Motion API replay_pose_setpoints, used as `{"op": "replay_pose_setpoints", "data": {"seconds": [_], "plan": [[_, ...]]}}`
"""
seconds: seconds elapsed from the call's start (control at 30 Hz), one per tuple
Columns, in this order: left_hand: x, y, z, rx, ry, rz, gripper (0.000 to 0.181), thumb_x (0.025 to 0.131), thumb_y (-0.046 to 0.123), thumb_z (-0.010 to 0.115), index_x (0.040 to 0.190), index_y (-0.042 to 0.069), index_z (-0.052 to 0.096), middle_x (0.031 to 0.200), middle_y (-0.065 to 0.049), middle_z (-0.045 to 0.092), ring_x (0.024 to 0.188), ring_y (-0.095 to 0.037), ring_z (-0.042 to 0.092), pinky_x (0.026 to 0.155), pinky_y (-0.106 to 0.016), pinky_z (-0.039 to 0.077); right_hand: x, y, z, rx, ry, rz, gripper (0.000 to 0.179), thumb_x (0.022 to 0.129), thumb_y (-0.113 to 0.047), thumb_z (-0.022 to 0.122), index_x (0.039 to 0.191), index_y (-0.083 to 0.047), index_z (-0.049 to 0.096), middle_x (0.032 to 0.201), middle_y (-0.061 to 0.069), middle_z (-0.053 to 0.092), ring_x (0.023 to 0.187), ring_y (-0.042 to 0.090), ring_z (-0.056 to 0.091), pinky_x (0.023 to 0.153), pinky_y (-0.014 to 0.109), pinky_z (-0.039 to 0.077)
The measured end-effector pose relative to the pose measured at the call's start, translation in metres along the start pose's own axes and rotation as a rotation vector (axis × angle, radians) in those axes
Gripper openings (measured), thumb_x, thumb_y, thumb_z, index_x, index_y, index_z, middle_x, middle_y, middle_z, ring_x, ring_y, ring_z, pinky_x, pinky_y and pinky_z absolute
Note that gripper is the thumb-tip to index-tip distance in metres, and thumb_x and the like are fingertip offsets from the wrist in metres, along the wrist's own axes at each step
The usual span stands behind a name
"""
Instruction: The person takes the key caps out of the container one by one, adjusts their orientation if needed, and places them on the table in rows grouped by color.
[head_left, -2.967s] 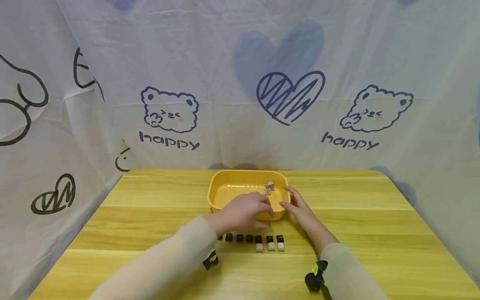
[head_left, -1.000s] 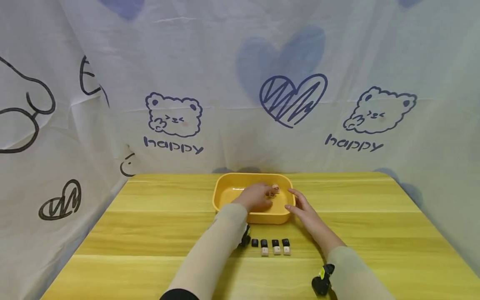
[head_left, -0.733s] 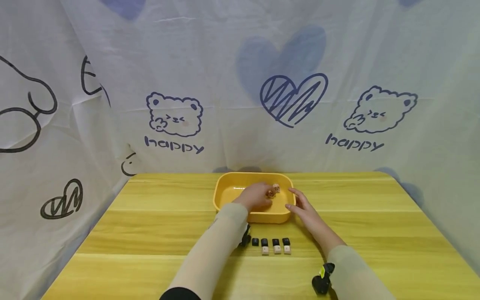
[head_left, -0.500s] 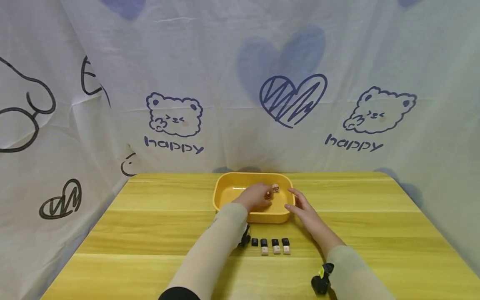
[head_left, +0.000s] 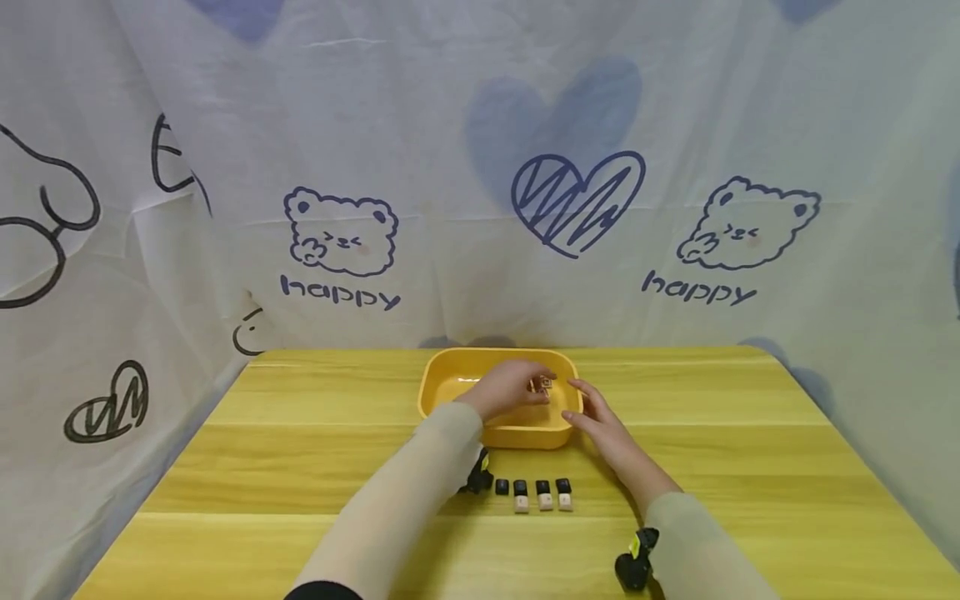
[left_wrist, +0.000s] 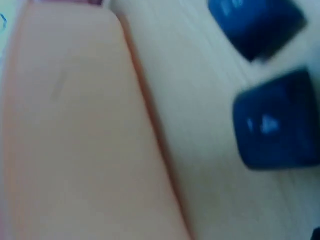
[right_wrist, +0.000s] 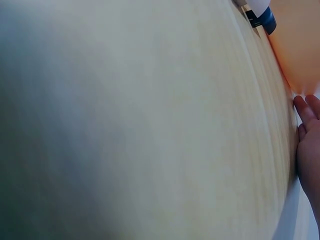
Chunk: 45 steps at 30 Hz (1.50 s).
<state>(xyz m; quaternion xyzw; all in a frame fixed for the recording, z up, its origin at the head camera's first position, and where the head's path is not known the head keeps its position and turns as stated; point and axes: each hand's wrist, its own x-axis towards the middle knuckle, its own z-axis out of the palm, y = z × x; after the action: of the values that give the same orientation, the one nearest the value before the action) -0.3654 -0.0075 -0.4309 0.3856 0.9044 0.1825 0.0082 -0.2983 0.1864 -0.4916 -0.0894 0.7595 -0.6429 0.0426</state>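
Note:
A yellow tray (head_left: 450, 377) stands toward the back of the table. My left hand (head_left: 504, 390) reaches over its front rim, with index finger and thumb spread apart around small pale keycaps (head_left: 546, 384) on the tray floor. Its other fingers are hidden. My right hand (head_left: 609, 432) touches the tray's right end with extended fingers and thumb; the right wrist view shows its fingertips against the orange wall (right_wrist: 292, 45). In front of the tray lies a row of black keycaps (head_left: 521, 487), with pale keycaps (head_left: 545, 502) below some of them.
The left sleeve (head_left: 397, 500) crosses the table and covers the row's left part. Black keycaps (left_wrist: 277, 122) sit close beside the tray wall (left_wrist: 85, 125) in the left wrist view. A printed cloth (head_left: 465, 292) hangs behind the wooden table (head_left: 712, 400).
My left hand has moved from above the tray's front rim into the tray, and its index finger now stretches further right among the pale keycaps. The right hand stays at the tray's right end.

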Motion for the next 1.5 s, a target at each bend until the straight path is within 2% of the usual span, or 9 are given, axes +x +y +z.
{"op": "replay_pose_setpoints", "data": {"seconds": [0.23,0.43,0.63,0.87,1.13,1.27,1.33,1.5], "plan": [[-0.010,0.028,-0.020,0.073,0.017,0.090,0.023,0.090,0.019,0.072,0.110,0.008,0.074,0.097,0.004,0.069,0.085,-0.006,0.061,0.080,-0.019,0.049,-0.001,-0.002,-0.001,-0.015,-0.010,0.020,0.062,0.101,-0.021,0.054,0.154,-0.017,0.021,0.157,0.022,0.021,0.143,0.036,0.022,0.113,0.051,0.020],[-0.033,0.043,-0.031,0.050,0.077,0.157,0.019,0.088,0.016,0.074,0.105,0.008,0.074,0.095,0.003,0.069,0.087,-0.008,0.063,0.082,-0.018,0.048,-0.001,0.000,-0.001,-0.008,-0.020,0.011,0.062,0.101,-0.020,0.053,0.154,-0.016,0.021,0.157,0.022,0.021,0.143,0.036,0.023,0.113,0.051,0.021],[-0.060,0.043,-0.033,0.037,0.067,0.198,0.018,0.088,0.015,0.074,0.104,0.009,0.075,0.096,0.004,0.070,0.089,-0.006,0.064,0.083,-0.018,0.048,0.000,-0.001,-0.001,-0.006,-0.012,-0.007,0.060,0.101,-0.016,0.053,0.153,-0.014,0.024,0.155,0.024,0.024,0.141,0.038,0.027,0.112,0.052,0.024],[-0.092,0.046,-0.031,-0.076,0.041,0.230,0.017,0.087,0.011,0.075,0.103,0.008,0.074,0.100,0.002,0.067,0.091,-0.007,0.062,0.085,-0.022,0.050,-0.001,-0.001,0.001,-0.027,0.002,0.013,0.059,0.100,-0.018,0.054,0.152,-0.016,0.025,0.155,0.023,0.024,0.141,0.037,0.026,0.113,0.051,0.021],[-0.119,0.047,-0.024,-0.192,0.069,0.207,0.015,0.087,0.013,0.075,0.102,0.013,0.074,0.097,0.008,0.063,0.090,-0.006,0.061,0.082,-0.022,0.051,-0.001,-0.002,0.001,-0.023,0.002,0.027,0.060,0.101,-0.020,0.054,0.153,-0.017,0.023,0.157,0.022,0.021,0.142,0.036,0.024,0.114,0.050,0.020],[-0.131,0.048,-0.022,-0.237,0.118,0.214,0.020,0.086,0.012,0.076,0.106,0.011,0.074,0.099,0.007,0.065,0.090,-0.003,0.059,0.082,-0.021,0.050,-0.012,-0.023,0.004,-0.027,-0.010,0.042,0.061,0.101,-0.016,0.053,0.153,-0.011,0.022,0.157,0.025,0.018,0.143,0.039,0.021,0.114,0.050,0.018],[-0.137,0.047,-0.020,-0.253,0.137,0.225,0.022,0.085,0.010,0.076,0.107,0.010,0.074,0.099,0.006,0.065,0.090,-0.003,0.058,0.082,-0.023,0.050,-0.012,-0.024,0.004,-0.023,-0.013,0.047,0.061,0.101,-0.015,0.053,0.153,-0.010,0.022,0.157,0.025,0.018,0.143,0.039,0.021,0.114,0.050,0.018],[-0.150,0.042,-0.011,-0.285,0.139,0.207,0.023,0.084,0.009,0.077,0.107,0.008,0.074,0.099,0.005,0.065,0.091,-0.004,0.059,0.082,-0.026,0.052,-0.001,-0.003,0.001,-0.002,-0.001,0.015,0.060,0.101,-0.014,0.054,0.153,-0.014,0.024,0.157,0.023,0.020,0.142,0.037,0.024,0.113,0.049,0.021]]}}
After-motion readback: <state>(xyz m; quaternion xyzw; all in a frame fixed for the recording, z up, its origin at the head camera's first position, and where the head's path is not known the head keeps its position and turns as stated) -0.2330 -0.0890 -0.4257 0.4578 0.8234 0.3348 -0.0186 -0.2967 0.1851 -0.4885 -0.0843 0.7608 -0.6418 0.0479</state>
